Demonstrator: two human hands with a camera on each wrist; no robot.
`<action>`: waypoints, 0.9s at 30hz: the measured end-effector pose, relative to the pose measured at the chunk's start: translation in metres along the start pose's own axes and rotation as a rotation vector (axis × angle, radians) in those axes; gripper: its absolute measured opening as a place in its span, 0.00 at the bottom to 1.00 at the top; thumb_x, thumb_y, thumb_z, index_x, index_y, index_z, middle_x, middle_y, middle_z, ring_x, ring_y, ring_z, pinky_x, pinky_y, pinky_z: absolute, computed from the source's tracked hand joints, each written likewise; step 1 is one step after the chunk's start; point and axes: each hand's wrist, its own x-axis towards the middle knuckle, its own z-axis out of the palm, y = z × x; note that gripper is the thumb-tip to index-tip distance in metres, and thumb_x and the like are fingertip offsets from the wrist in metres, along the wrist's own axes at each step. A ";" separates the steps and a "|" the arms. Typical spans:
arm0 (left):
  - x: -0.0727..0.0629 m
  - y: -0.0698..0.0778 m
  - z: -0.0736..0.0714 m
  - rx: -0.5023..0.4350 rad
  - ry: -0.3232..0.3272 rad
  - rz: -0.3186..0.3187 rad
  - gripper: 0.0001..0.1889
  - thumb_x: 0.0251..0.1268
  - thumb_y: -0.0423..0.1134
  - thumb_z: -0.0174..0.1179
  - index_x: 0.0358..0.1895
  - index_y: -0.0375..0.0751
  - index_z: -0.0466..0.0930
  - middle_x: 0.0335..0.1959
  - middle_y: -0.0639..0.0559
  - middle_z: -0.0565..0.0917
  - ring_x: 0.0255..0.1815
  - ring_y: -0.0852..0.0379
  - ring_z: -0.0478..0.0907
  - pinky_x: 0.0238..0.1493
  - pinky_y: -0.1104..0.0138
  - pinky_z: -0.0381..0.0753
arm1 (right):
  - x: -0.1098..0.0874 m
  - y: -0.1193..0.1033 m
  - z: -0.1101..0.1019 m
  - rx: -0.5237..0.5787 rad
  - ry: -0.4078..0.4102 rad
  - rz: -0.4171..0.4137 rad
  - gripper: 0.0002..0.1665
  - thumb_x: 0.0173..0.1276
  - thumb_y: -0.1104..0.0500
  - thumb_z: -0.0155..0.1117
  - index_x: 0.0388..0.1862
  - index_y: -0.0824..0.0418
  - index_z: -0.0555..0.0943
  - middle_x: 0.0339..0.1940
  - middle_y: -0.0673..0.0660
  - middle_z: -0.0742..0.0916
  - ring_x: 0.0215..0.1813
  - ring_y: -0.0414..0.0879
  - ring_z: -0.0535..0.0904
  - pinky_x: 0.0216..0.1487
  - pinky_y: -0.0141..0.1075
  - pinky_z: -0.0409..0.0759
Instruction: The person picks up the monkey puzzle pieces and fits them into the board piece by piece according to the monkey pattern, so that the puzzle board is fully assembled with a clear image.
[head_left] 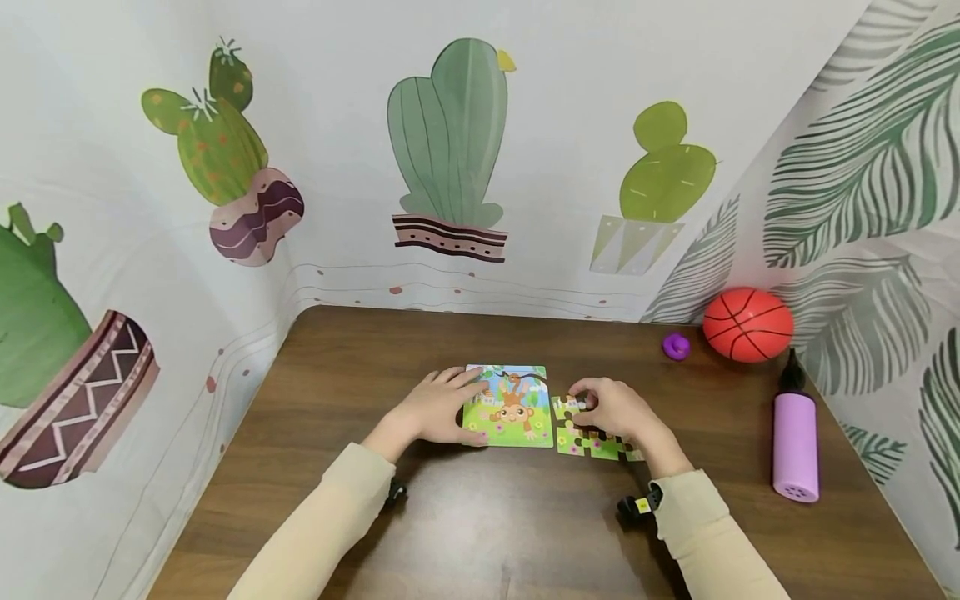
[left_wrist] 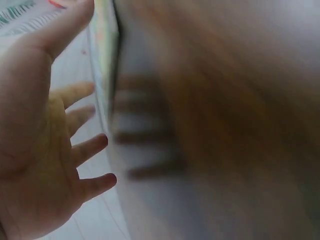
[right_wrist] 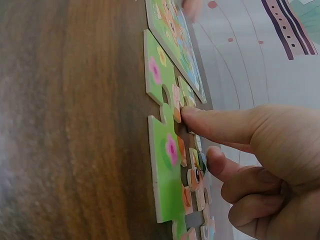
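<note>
— How do we find the left hand (head_left: 438, 408)?
— We see its fingers spread, not gripping, at the left edge of the monkey board (head_left: 513, 414).
— And the right hand (head_left: 621, 408)?
— We see it touching the puzzle pieces (head_left: 603, 448), just right of the board; whether it pinches one, we cannot tell.

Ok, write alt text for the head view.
A person's left hand overlaps a square, colourful monkey picture board; their right hand is at small, colourful jigsaw pieces beside it. Farther right on the brown wooden table sits a red, black-lined ball.
</note>
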 end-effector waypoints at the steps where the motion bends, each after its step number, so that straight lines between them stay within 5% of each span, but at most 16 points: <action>1: -0.003 -0.004 0.001 -0.012 -0.009 0.000 0.54 0.58 0.78 0.61 0.84 0.57 0.57 0.85 0.54 0.52 0.84 0.44 0.48 0.77 0.39 0.51 | 0.000 0.000 -0.001 0.002 -0.001 0.008 0.23 0.64 0.55 0.80 0.56 0.56 0.85 0.31 0.50 0.80 0.23 0.43 0.75 0.30 0.40 0.72; 8: -0.010 -0.011 -0.003 -0.068 -0.052 0.010 0.53 0.58 0.70 0.68 0.84 0.58 0.56 0.85 0.56 0.51 0.84 0.45 0.47 0.78 0.39 0.48 | -0.001 0.001 -0.001 0.020 0.013 0.041 0.21 0.62 0.56 0.80 0.52 0.58 0.85 0.33 0.51 0.80 0.26 0.44 0.75 0.33 0.41 0.73; 15: -0.009 -0.011 -0.007 -0.046 -0.066 -0.002 0.54 0.58 0.71 0.68 0.85 0.57 0.54 0.86 0.55 0.49 0.85 0.46 0.46 0.79 0.40 0.48 | -0.001 -0.002 -0.002 0.011 0.072 0.030 0.21 0.59 0.55 0.83 0.48 0.55 0.83 0.43 0.53 0.84 0.41 0.48 0.79 0.45 0.47 0.78; 27: -0.005 -0.015 -0.004 -0.049 -0.040 -0.026 0.53 0.58 0.70 0.68 0.84 0.58 0.56 0.85 0.53 0.52 0.83 0.47 0.49 0.78 0.41 0.50 | -0.004 0.001 0.000 0.139 0.089 0.012 0.15 0.68 0.61 0.75 0.52 0.59 0.85 0.41 0.54 0.87 0.27 0.45 0.78 0.30 0.40 0.77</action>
